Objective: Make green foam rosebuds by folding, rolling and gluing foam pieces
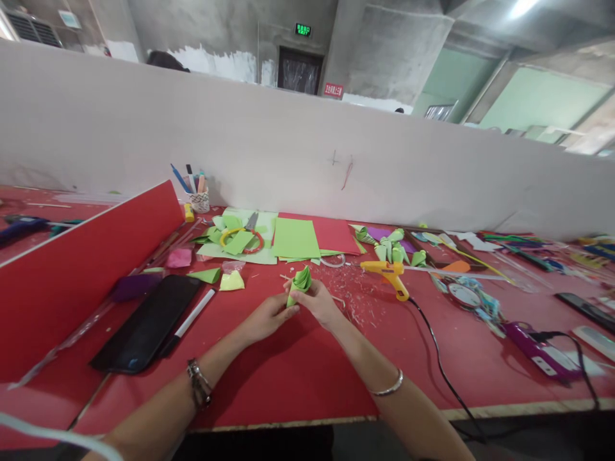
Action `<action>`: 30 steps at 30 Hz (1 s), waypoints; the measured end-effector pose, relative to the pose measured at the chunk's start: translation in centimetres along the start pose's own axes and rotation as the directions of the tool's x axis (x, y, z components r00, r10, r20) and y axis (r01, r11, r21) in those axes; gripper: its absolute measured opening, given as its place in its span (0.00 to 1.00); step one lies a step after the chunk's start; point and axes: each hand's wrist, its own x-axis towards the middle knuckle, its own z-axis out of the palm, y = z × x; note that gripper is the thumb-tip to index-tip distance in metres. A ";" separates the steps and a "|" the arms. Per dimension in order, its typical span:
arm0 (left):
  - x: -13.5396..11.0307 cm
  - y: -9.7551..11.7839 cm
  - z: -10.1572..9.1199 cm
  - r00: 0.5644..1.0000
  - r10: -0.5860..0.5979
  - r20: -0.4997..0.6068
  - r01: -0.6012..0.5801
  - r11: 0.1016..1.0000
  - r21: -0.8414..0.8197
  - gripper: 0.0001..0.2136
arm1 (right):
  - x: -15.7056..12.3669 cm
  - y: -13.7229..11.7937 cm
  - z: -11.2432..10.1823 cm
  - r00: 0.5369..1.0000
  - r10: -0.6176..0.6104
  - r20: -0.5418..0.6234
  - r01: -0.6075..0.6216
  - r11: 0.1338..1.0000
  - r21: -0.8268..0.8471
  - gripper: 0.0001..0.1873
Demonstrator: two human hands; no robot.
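Note:
A rolled green paper flower (300,285) stands upright between my two hands above the middle of the red table. My left hand (271,315) pinches its lower part from the left. On the other side, my right hand (319,302) has its fingers closed on the paper, the thumb lying across the front. Behind the hands lie a sheet of green paper (295,238) and a red sheet (336,232). A yellow hot glue gun (389,275) rests to the right of my right hand, its cord running toward the front edge.
At the left are a black phone (147,323), a marker (192,318) and a red board (96,275). Scissors (245,235) lie among green paper pieces. Folded green paper pieces (391,245) sit at the back right. A purple power strip (541,351) lies far right.

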 end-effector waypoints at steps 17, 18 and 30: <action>-0.3 -0.3 -0.4 0.998 0.069 -0.007 -0.062 0.932 0.356 0.16 | 0.0 -0.1 -0.4 0.994 0.005 0.111 -0.004 1.000 -0.007 0.15; -0.2 -0.3 -0.5 0.998 0.066 -0.008 -0.059 0.933 0.356 0.16 | 0.0 -0.2 -0.4 0.994 -0.002 0.107 0.003 1.000 -0.011 0.15; -0.3 0.4 -0.9 1.000 -0.023 -0.017 0.027 0.967 0.254 0.19 | 0.2 -0.1 -0.6 0.998 -0.037 0.052 0.041 0.996 -0.077 0.17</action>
